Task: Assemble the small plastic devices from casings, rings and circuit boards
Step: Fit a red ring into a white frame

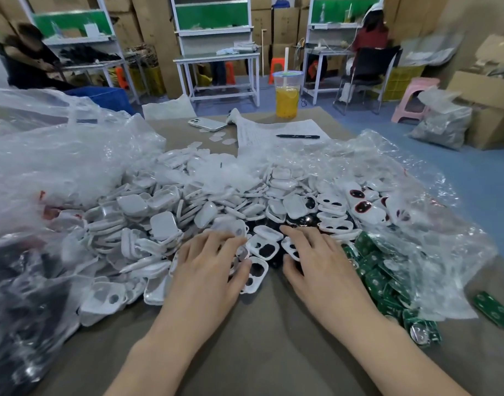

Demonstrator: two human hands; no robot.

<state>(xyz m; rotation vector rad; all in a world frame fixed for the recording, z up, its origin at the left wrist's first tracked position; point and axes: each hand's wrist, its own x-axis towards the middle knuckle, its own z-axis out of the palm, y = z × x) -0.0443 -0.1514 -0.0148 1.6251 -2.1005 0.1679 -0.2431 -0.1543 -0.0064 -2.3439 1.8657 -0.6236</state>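
A wide heap of white plastic casings (159, 221) covers the table's middle. White ring frames with two holes (263, 247) lie at the heap's front edge, between my hands. Green circuit boards (388, 281) are piled at the right, partly under clear plastic. My left hand (213, 264) lies flat on the pile's front with its fingers spread, thumb touching a white ring frame (255, 274). My right hand (316, 258) rests palm down beside it, fingertips on the white frames. Neither hand grips a part that I can see.
Crumpled clear plastic bags (59, 155) flank the heap left and right. A lone green board (495, 312) lies at the far right. Behind the heap are a phone (206, 124), a paper sheet with a pen (298, 136) and an orange drink cup (287, 94). Two people sit at benches behind.
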